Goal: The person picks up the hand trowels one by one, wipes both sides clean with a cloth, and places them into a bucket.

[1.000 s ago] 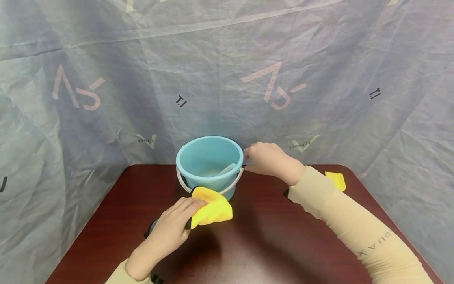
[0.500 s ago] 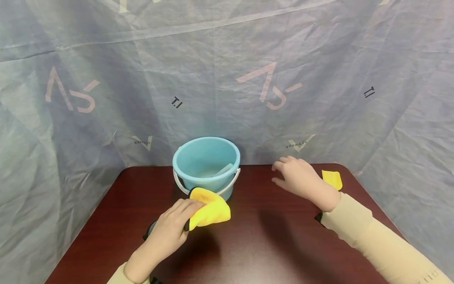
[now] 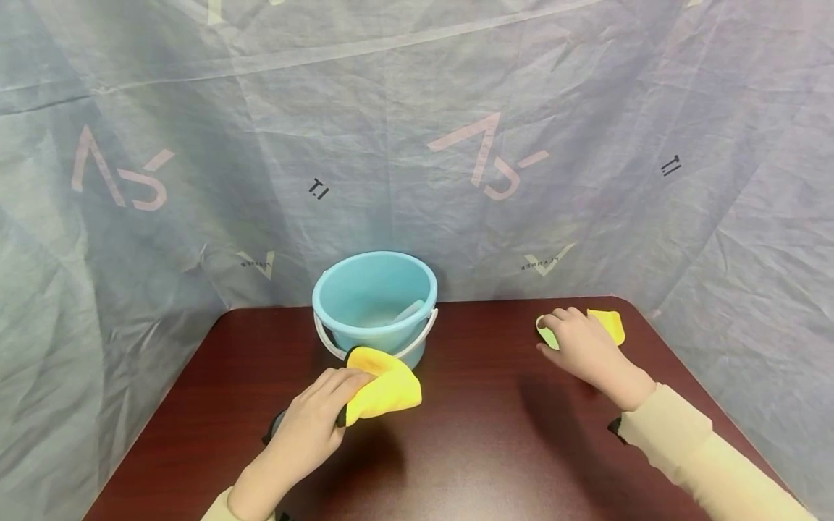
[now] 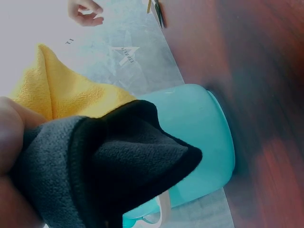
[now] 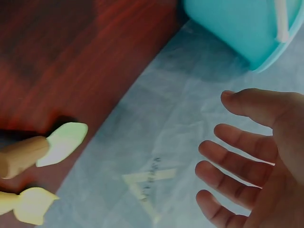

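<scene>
My left hand (image 3: 316,412) grips a folded cloth (image 3: 386,387), yellow on one face and dark grey with a black edge on the other. The cloth is held up in front of a light-blue bucket (image 3: 374,329) with a white handle. Over the table's back right, my right hand (image 3: 583,351) is held with fingers spread and nothing in them. Just beyond it lie a small tool with a light-green blade (image 5: 66,144) and wooden handle, and another with a yellow blade (image 5: 34,205). In the head view the hand partly hides both tools.
Inside the bucket leans a pale-blue stick-like piece (image 3: 409,311). The dark red-brown table (image 3: 469,449) ends at a grey printed fabric sheet (image 3: 391,145) that hangs behind and at both sides.
My right hand has moved from beside the bucket to the right, over the green and yellow tools, and its fingers have spread. The left hand keeps the cloth in nearly the same place.
</scene>
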Available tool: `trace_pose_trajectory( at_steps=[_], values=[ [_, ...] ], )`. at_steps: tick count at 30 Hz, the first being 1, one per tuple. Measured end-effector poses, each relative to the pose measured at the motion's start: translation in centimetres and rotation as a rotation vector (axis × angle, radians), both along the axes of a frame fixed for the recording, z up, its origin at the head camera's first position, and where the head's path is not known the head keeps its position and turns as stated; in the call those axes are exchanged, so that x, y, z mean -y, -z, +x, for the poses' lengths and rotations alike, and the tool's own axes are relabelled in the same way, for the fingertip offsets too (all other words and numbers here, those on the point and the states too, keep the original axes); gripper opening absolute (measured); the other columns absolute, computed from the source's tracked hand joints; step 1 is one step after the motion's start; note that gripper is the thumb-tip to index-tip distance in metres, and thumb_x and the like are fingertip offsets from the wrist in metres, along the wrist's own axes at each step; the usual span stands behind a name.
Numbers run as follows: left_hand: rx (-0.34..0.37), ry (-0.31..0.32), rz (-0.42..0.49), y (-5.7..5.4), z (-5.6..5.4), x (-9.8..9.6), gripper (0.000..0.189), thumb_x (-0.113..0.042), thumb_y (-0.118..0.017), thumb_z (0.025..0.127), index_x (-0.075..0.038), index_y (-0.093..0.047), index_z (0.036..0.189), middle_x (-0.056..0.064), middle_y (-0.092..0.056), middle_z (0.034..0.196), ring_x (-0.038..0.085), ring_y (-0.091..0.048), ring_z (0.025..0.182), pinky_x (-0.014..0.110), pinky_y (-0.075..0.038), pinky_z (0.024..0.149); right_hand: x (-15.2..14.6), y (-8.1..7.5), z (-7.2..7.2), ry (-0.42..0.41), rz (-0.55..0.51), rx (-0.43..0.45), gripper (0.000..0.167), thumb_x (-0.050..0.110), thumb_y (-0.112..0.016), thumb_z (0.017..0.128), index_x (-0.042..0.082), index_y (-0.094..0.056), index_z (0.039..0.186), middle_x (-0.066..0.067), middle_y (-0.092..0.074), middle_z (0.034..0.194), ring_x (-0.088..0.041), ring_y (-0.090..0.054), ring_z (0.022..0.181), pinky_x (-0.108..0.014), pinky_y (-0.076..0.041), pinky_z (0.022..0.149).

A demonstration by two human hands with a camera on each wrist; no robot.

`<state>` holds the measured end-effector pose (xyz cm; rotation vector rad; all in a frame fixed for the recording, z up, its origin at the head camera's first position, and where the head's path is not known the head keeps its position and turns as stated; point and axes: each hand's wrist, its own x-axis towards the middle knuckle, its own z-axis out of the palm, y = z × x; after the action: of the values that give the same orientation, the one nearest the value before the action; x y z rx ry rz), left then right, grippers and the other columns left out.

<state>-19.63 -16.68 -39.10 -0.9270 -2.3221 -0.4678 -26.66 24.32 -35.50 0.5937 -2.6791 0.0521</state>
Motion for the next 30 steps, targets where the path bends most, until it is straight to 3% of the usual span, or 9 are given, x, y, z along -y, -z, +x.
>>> trace_pose_trajectory(
  at_steps=[6,12,20,24,30],
  values=[
    [0.009,-0.006,0.003,0.2,0.0,0.1,0.076,0.021,-0.063,0.055,-0.02,-0.058,0.119,-0.008,-0.059,0.114,0.009,-0.053,0.095,0.027,-0.051,0.069,-1.6,1.6,-0.2,0.067,-0.023,0.029,0.034,0.02,-0.078,0.072,0.001,-0.067,0.098,-0.013,-0.064,0.094,-0.033,-0.06,0.084,-0.046,-0.048,0.062],
    [-0.008,-0.004,0.007,0.1,0.0,0.3,0.074,0.021,-0.064,0.056,-0.019,-0.059,0.118,-0.008,-0.059,0.114,0.01,-0.054,0.095,0.027,-0.051,0.069,-3.0,3.3,-0.3,0.143,-0.042,0.086,0.037,0.022,-0.077,0.074,0.001,-0.066,0.101,-0.014,-0.064,0.096,-0.035,-0.059,0.084,-0.048,-0.043,0.057],
    [-0.026,0.007,-0.005,-0.4,-0.3,0.4,0.077,0.022,-0.059,0.052,-0.017,-0.059,0.118,-0.006,-0.059,0.113,0.012,-0.055,0.096,0.028,-0.051,0.069,-4.5,5.7,-0.3,0.147,-0.062,0.099,0.037,0.02,-0.078,0.072,-0.003,-0.064,0.098,-0.015,-0.063,0.089,-0.038,-0.06,0.081,-0.051,-0.049,0.064],
    [-0.032,0.018,-0.006,-0.5,-0.3,0.4,0.076,0.022,-0.06,0.052,-0.016,-0.059,0.118,-0.004,-0.06,0.112,0.013,-0.055,0.096,0.029,-0.052,0.073,-5.4,6.9,-0.5,0.168,-0.099,0.151,0.036,0.017,-0.077,0.072,-0.004,-0.063,0.097,-0.018,-0.063,0.091,-0.04,-0.059,0.085,-0.052,-0.049,0.07],
    [-0.024,0.035,-0.011,-0.2,-0.3,0.3,0.078,0.023,-0.06,0.051,-0.015,-0.059,0.118,-0.004,-0.06,0.112,0.013,-0.056,0.096,0.03,-0.052,0.075,-7.1,8.4,-1.2,0.23,-0.141,0.255,0.04,0.016,-0.074,0.074,-0.006,-0.058,0.103,-0.021,-0.061,0.092,-0.042,-0.058,0.089,-0.055,-0.048,0.066]
  ],
)
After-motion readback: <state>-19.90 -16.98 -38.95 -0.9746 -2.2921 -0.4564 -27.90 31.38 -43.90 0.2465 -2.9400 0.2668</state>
